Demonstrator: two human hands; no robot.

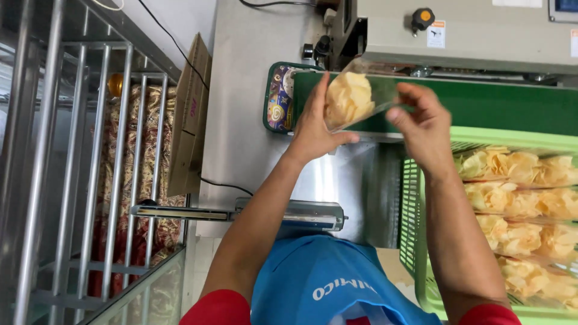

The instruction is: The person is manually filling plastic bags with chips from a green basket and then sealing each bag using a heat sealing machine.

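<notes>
My left hand (pixel 314 123) and my right hand (pixel 423 123) hold a clear plastic bag of pale yellow chips (pixel 349 98) between them. The bag is raised over the green conveyor belt (pixel 500 107) of a grey sealing machine (pixel 469 33). My left hand grips the bag's left side, fingers pointing up. At the bag's right end, my right hand pinches the clear plastic. A green plastic crate (pixel 415 204) to the right holds several more clear bags of chips (pixel 518 204).
A steel table (pixel 253 90) carries the machine. A manual bar sealer (pixel 241 213) lies at its near edge. A flattened cardboard piece (pixel 192 114) leans at the left beside a metal rack (pixel 78 180) with patterned cloth behind. A black knob (pixel 422 18) tops the machine.
</notes>
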